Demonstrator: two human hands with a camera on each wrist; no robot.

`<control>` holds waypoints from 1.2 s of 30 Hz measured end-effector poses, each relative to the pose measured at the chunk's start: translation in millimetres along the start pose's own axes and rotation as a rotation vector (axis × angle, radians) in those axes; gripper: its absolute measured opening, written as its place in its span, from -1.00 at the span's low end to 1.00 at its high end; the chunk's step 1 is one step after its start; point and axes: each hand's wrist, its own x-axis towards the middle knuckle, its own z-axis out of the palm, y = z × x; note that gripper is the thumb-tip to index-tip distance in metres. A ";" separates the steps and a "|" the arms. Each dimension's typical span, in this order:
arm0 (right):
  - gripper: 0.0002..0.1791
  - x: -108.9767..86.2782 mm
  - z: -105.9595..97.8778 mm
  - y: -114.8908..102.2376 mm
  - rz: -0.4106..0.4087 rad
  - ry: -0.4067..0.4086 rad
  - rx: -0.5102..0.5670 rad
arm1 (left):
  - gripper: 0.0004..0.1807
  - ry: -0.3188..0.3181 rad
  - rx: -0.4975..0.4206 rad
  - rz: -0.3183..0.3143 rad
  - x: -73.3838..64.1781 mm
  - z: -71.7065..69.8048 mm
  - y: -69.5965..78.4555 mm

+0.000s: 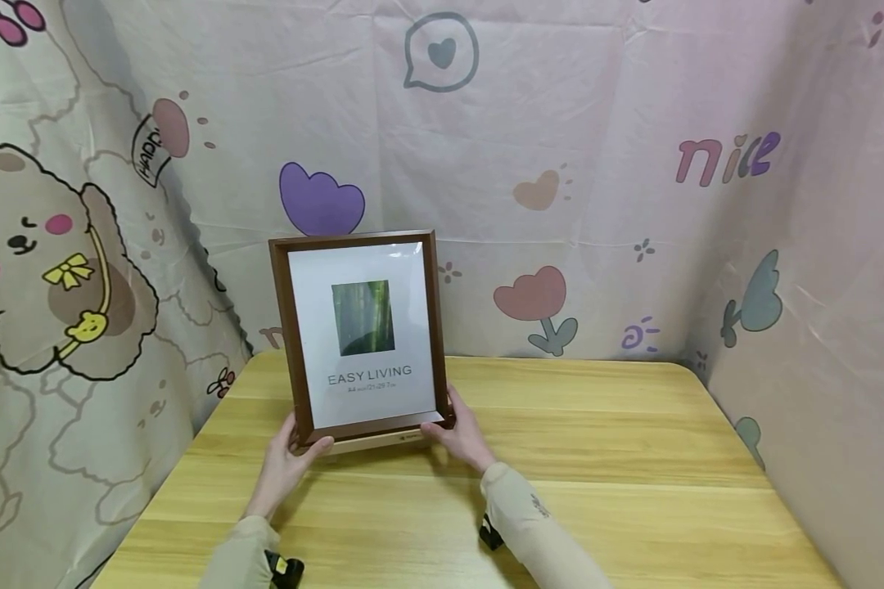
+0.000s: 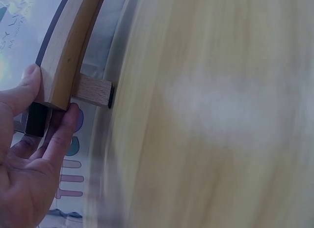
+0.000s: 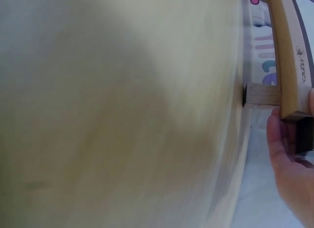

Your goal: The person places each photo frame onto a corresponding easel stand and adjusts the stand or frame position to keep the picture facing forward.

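A brown picture frame (image 1: pixel 291 327) with a small green forest print and the words EASY LIVING stands upright, leaning back slightly, in the head view. Along its bottom edge runs a light wooden piece (image 1: pixel 376 442), curved, with dark lettering in the right wrist view. Behind that piece, short wooden feet with black ends show in both wrist views, one foot (image 2: pixel 93 90) close over the table. My left hand (image 1: pixel 283 466) grips the lower left corner, thumb in front and fingers behind and below. My right hand (image 1: pixel 466 433) grips the lower right corner the same way.
The pale wooden table (image 1: pixel 597 442) reaches out to both sides and in front of the frame. A patterned cloth (image 1: pixel 597 164) hangs behind the table and along its sides. Black wrist straps (image 1: pixel 286 570) sit over the beige sleeves (image 1: pixel 538 523).
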 end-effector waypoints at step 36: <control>0.03 -10.4 -21.4 7.4 0.101 0.043 -0.025 | -0.13 -0.009 -0.078 0.009 4.1 28.6 9.1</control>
